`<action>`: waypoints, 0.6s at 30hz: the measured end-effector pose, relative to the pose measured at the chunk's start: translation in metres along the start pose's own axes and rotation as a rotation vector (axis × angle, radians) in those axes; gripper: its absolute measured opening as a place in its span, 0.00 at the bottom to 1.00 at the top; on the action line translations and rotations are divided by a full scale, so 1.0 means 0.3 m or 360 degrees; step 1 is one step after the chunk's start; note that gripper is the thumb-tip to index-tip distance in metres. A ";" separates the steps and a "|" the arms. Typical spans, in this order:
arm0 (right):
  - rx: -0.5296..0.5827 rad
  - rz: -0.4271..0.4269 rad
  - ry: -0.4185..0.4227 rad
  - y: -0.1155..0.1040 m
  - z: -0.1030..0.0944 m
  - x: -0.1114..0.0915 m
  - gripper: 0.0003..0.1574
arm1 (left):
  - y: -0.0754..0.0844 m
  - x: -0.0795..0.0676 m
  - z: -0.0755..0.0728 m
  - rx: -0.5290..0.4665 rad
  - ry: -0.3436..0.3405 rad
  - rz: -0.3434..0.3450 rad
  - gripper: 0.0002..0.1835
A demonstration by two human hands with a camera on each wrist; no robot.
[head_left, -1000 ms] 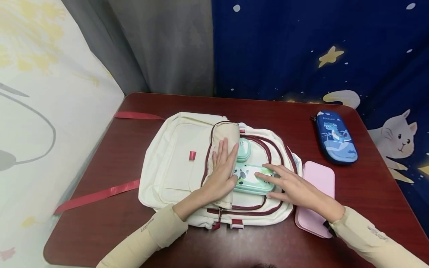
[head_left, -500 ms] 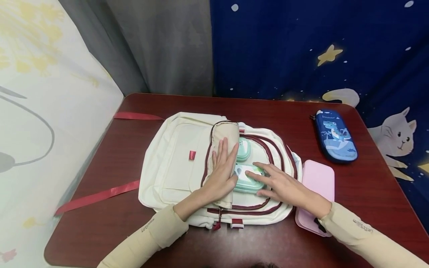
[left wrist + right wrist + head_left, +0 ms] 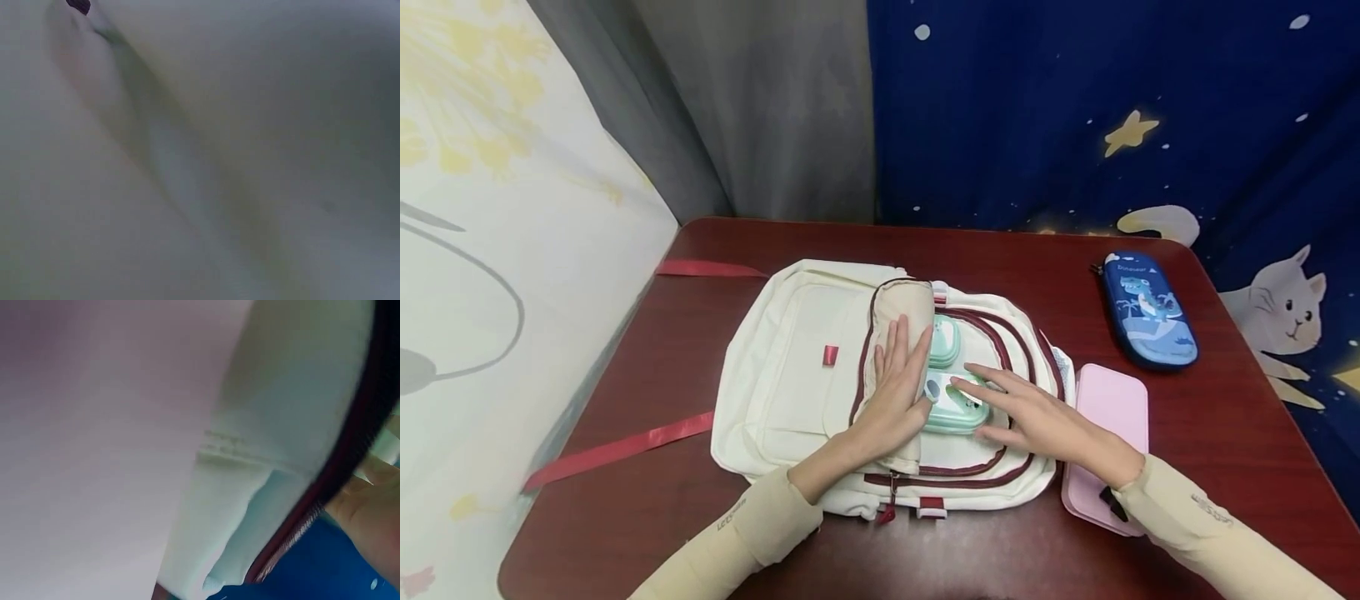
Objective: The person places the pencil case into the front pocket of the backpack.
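Note:
A cream backpack (image 3: 797, 358) with dark red zippers lies on the table, its front pocket folded back as a beige flap (image 3: 906, 300). My left hand (image 3: 891, 408) rests on that flap with straight fingers. Beside it, a mint-green pencil case (image 3: 951, 417) with a printed lid lies partly under the flap. Spread fingers of my right hand (image 3: 1030, 412) touch the case's right end. A smaller mint case (image 3: 946, 342) sits just behind it, also partly covered. In the right wrist view, a dark red zipper edge (image 3: 300, 525) crosses in front of the hand. The left wrist view is blurred pale fabric.
A pink case (image 3: 1112, 400) lies right of the backpack, partly beneath my right forearm. Farther back stands out a blue dinosaur pencil case (image 3: 1150, 308). Red straps (image 3: 625, 442) trail left across the dark red table (image 3: 1015, 542). Curtains hang behind.
My right hand has moved left, and the mint-green pencil case has slid farther under the flap with it. The left hand has stayed in place on the flap.

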State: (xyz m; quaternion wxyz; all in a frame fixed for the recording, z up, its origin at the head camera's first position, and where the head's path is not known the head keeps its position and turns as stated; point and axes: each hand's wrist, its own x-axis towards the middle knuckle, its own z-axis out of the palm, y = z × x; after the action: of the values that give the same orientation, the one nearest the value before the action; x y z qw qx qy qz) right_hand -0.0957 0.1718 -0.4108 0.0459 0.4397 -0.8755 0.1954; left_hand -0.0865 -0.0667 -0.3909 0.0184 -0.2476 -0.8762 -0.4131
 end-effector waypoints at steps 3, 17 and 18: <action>-0.0004 0.0021 0.0053 0.015 -0.023 -0.018 0.40 | 0.001 0.002 0.003 -0.0005 0.0007 0.0005 0.47; 0.0039 -0.0071 0.0160 0.030 0.002 -0.008 0.33 | 0.004 0.005 0.000 -0.0016 0.0011 -0.0033 0.50; 0.0039 -0.0071 0.0160 0.030 0.003 -0.005 0.33 | 0.004 0.004 0.001 -0.0012 0.0008 -0.0034 0.50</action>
State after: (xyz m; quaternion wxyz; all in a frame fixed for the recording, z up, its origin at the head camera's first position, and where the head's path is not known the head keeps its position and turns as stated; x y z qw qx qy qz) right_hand -0.1017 0.1775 -0.4147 0.0889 0.4492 -0.8596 0.2268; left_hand -0.0871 -0.0655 -0.3899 0.0154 -0.2373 -0.8771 -0.4173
